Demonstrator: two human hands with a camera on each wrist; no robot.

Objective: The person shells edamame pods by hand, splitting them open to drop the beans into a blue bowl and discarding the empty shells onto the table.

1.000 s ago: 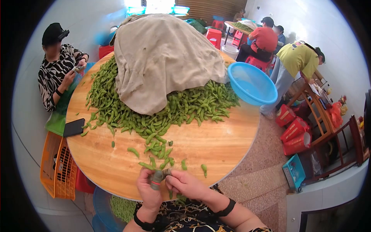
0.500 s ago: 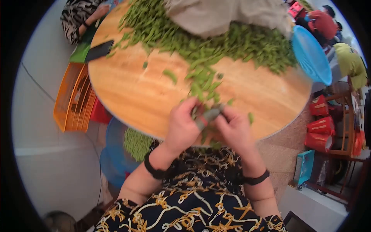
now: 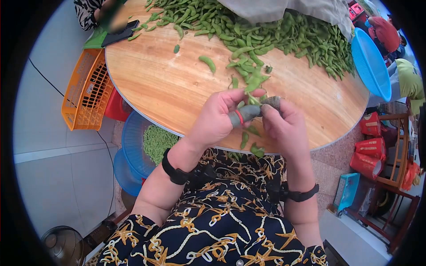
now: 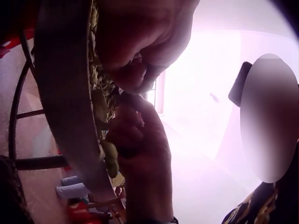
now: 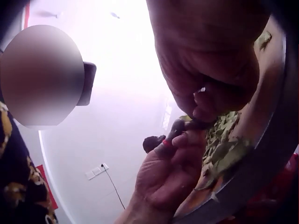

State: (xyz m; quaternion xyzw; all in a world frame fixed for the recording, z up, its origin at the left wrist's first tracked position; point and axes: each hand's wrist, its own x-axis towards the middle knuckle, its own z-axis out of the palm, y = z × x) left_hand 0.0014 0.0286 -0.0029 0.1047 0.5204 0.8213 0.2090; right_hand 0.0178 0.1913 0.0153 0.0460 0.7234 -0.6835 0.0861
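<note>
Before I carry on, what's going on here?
A person works at a wooden table, the left hand and right hand brought together near its edge, pinching a green pod between them. A grey cover with a red band sits on the left thumb. Beyond the hands lies a heap of pods, partly under a cloth. Beans lie in a blue basin below the table, on the person's left.
</note>
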